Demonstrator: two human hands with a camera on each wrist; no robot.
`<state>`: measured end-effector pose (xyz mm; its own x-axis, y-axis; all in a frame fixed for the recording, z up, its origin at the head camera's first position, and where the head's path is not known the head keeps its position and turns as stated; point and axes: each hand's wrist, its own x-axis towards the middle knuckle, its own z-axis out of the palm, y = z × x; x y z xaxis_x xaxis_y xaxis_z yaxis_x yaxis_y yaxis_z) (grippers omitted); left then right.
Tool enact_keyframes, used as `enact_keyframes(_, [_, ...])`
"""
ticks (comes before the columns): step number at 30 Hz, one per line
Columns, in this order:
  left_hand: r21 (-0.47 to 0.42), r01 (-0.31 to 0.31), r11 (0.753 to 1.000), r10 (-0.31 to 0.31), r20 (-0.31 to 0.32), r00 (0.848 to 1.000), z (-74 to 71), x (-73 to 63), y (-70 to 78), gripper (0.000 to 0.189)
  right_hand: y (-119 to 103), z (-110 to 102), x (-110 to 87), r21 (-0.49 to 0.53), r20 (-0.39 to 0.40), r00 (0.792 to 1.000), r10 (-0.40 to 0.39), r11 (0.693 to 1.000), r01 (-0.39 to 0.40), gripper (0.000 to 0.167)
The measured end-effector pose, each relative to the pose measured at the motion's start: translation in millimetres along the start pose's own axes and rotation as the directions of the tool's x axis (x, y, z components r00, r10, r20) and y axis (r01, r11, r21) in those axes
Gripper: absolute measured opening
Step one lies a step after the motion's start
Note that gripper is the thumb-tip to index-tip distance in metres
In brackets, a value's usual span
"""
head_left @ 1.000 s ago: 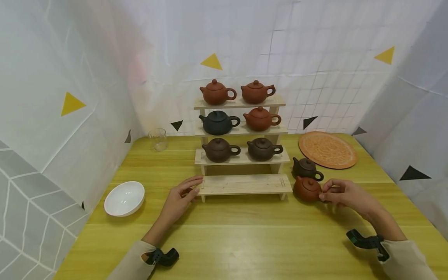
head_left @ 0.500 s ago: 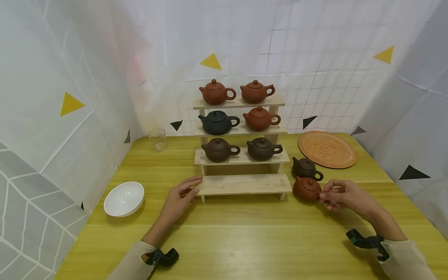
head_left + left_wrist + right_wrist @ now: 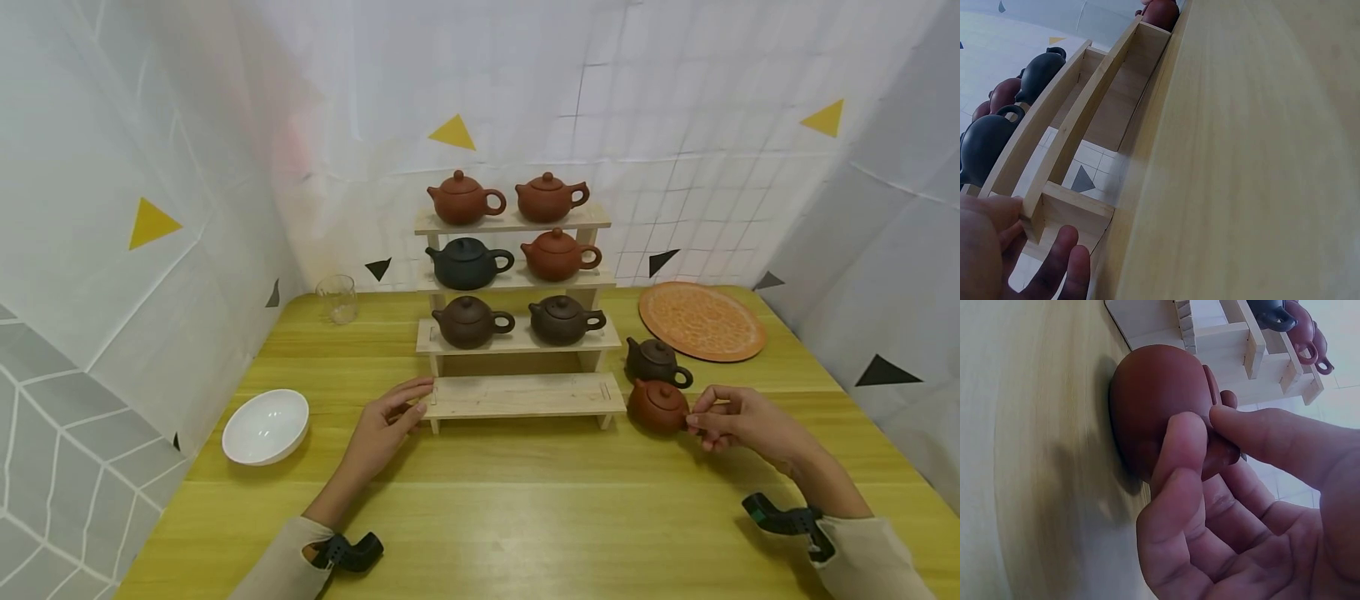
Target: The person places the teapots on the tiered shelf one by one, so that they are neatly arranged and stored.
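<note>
A reddish-brown teapot [image 3: 658,407] stands on the table at the right end of a stepped wooden display stand [image 3: 525,395]. My right hand [image 3: 738,421] pinches its handle between thumb and fingers; the right wrist view shows the fingertips against the teapot [image 3: 1157,400], mostly hiding the handle. Just behind it is a dark brown teapot [image 3: 652,362]. My left hand [image 3: 386,422] holds the left end of the stand's lowest shelf, thumb at the front corner and other fingers around the end, as the left wrist view shows on the stand [image 3: 1072,134].
Teapots fill the upper three shelves in pairs, among them a blue-black teapot [image 3: 467,263] and a red teapot [image 3: 459,198] on top. A white bowl [image 3: 266,427] and a glass cup [image 3: 341,298] stand left. An orange round mat [image 3: 701,321] lies at the back right.
Almost nothing moves. The right fingers shift slightly on the red teapot's handle, while the teapot, the stand and the left hand stay in place.
</note>
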<state>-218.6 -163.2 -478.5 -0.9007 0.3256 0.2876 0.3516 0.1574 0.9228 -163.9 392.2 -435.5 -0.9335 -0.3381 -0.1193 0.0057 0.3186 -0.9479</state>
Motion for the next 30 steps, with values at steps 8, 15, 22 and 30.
enact_keyframes(8, [0.006,-0.003,1.0,0.003,-0.002,1.0,-0.1,0.0,0.8,0.033,-1.8,1.6,-1.5,-0.023,-0.009,1.0,-0.016,1.0,0.016,0.024])
enact_keyframes(15, [0.006,0.003,1.0,-0.003,-0.007,1.0,-0.4,0.0,-0.4,0.032,-1.3,0.0,-4.6,-0.047,-0.052,0.997,-0.06,0.997,0.058,0.021])
enact_keyframes(22, [0.007,0.003,1.0,-0.002,-0.008,1.0,-0.2,-0.3,-0.1,0.032,-8.9,-0.9,-8.9,-0.066,-0.073,0.99,-0.122,0.991,0.117,0.016])
enact_keyframes(30, [-0.002,0.0,1.0,0.0,-0.005,1.0,-0.1,0.1,1.1,0.034,-22.1,-0.1,-9.4,-0.093,-0.083,0.986,-0.148,0.986,0.14,0.016])
